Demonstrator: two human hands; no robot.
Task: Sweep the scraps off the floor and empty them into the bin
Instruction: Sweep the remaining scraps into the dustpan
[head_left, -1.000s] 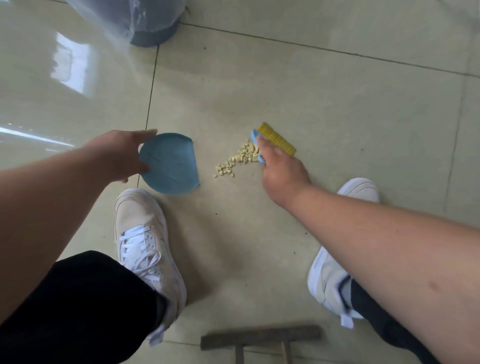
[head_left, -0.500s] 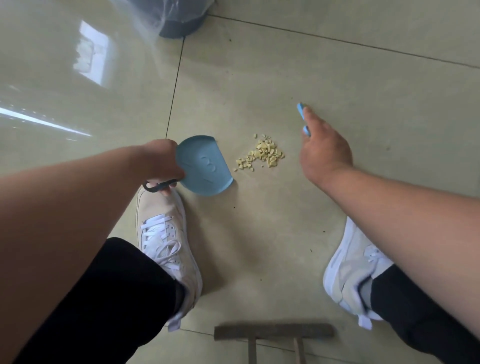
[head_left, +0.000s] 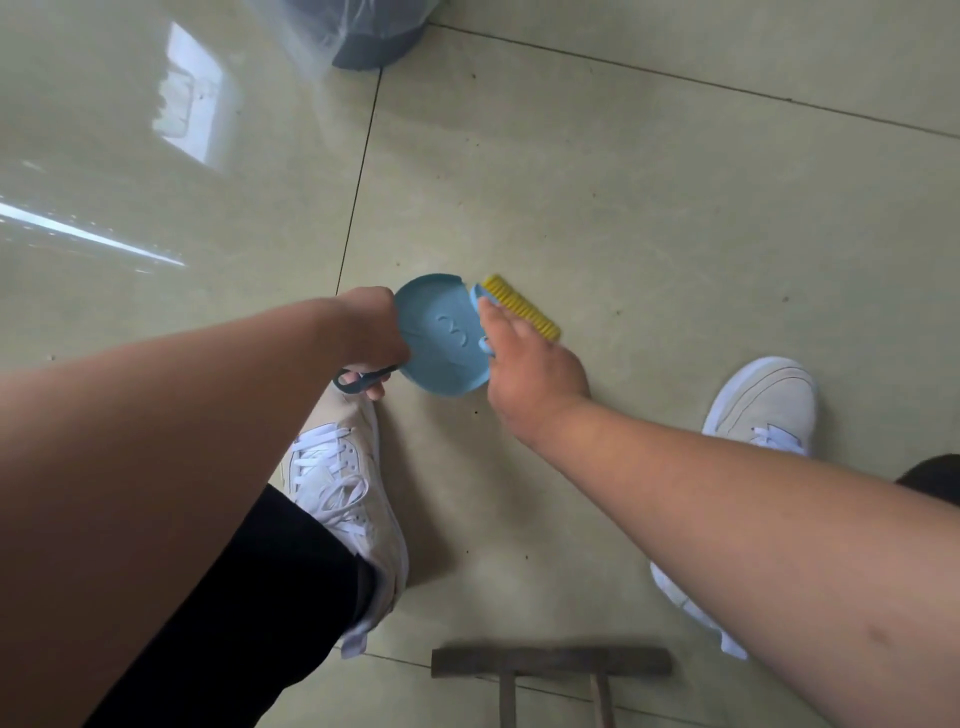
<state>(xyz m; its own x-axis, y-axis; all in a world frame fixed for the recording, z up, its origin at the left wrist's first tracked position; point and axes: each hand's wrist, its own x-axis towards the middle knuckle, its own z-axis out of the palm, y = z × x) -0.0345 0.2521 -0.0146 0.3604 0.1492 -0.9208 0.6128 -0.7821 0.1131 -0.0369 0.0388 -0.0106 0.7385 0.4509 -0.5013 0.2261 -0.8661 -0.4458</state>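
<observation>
The left hand (head_left: 371, 338) grips the dark handle of the blue dustpan (head_left: 441, 338), which rests on the tiled floor (head_left: 649, 208) just ahead of the left sneaker (head_left: 337, 478). The right hand (head_left: 524, 364) holds the blue brush (head_left: 519, 306), its yellow bristles at the pan's open edge. The scraps seem hidden under that hand. The bag-lined bin (head_left: 358, 31) stands well beyond, at the top edge.
</observation>
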